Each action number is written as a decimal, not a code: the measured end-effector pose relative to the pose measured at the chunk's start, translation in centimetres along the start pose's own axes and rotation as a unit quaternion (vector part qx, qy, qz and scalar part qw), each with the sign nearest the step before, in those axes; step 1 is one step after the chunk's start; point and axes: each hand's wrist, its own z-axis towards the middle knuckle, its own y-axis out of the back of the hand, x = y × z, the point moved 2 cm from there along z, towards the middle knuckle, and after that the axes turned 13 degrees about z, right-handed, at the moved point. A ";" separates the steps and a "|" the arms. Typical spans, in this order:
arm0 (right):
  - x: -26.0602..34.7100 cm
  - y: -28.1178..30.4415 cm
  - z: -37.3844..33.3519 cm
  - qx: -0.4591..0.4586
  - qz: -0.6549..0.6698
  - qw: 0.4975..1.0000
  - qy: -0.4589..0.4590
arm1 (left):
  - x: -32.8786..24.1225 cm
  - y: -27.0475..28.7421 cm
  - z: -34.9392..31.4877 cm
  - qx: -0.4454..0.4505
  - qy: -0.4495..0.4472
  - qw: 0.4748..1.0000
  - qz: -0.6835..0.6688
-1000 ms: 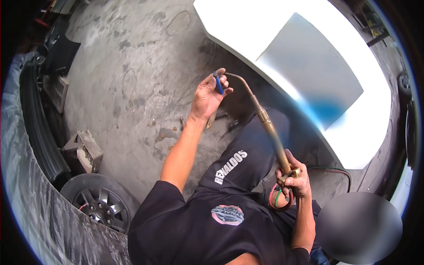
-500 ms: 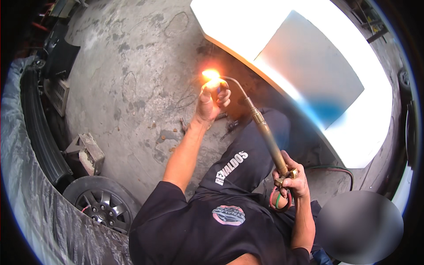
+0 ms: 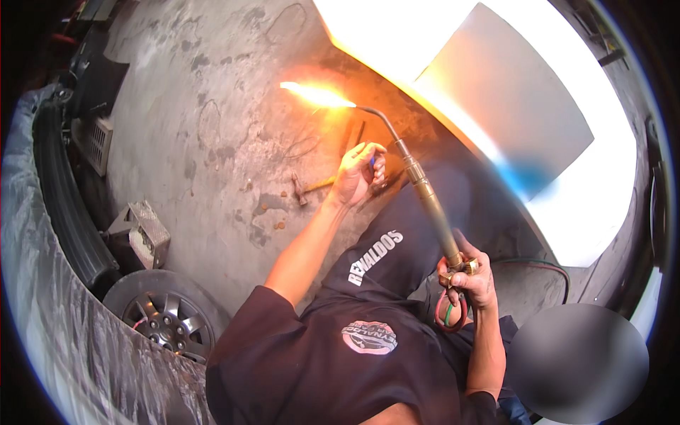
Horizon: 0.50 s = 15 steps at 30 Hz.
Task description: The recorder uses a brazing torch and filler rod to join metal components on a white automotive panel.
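My right hand (image 3: 476, 280) is wrapped round the lower end of a brass gas torch (image 3: 433, 209), thumb and fingers by its valve knobs. Red and green hoses (image 3: 444, 312) loop below that grip. From the torch's bent tip a long orange-white flame (image 3: 319, 95) burns toward the far left. My left hand (image 3: 358, 176) is closed round a small blue lighter (image 3: 372, 162), mostly hidden by the fingers, below the flame and apart from the torch. A large white panel (image 3: 591, 205) with a grey patch stands to the right of the torch.
On the concrete floor (image 3: 212, 149) lies a hammer (image 3: 315, 185) with a yellow handle, behind my left wrist. At the left are a wheel (image 3: 166, 315), a metal block (image 3: 145, 230), a long black part (image 3: 60, 198) and plastic sheeting (image 3: 42, 297). A hose (image 3: 545, 267) runs under the panel.
The torch flame has grown from a small glow at the tip into a long jet. My left hand has drawn back from the tip, toward me, uncovering the hammer.
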 end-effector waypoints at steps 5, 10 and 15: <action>-0.1 -0.4 0.2 -0.018 -0.013 1.000 0.000 | 3.3 2.9 -1.1 -0.080 0.071 0.990 0.094; -1.0 0.3 0.6 0.001 -0.007 1.000 0.021 | 6.3 5.4 -1.8 -0.122 0.080 0.974 0.172; -0.6 -0.6 0.8 -0.023 -0.025 0.999 0.006 | 9.6 8.6 -2.6 -0.140 0.132 0.907 0.374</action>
